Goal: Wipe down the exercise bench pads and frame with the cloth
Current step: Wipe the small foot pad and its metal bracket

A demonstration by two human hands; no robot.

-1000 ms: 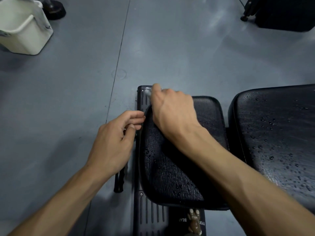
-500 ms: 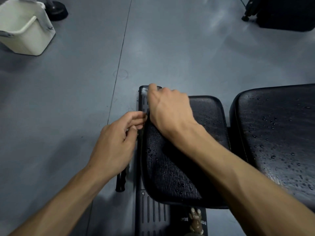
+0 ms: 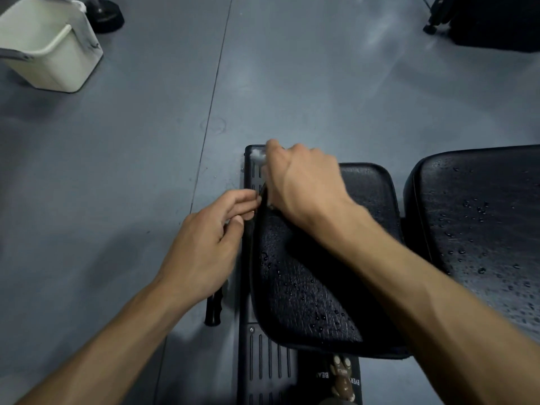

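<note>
Frame (image 3: 253,173) wipe in hand — white cloth (image 3: 258,154) bunched under right hand (image 3: 301,185), fingers curled round it at frame's far end. Left hand (image 3: 204,244) fingertips pinched at seat pad (image 3: 321,276) edge. Droplets remain — pad pass judged next.

Black pebbled pad (image 3: 306,293), cream bucket (image 3: 52,54)

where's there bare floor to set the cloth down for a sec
Bare floor lies open between the bucket and the bench frame, and beyond the small pad. It is crowded at the frame's corner, where the right hand holds the cloth and the left hand meets the pad's edge.
</note>
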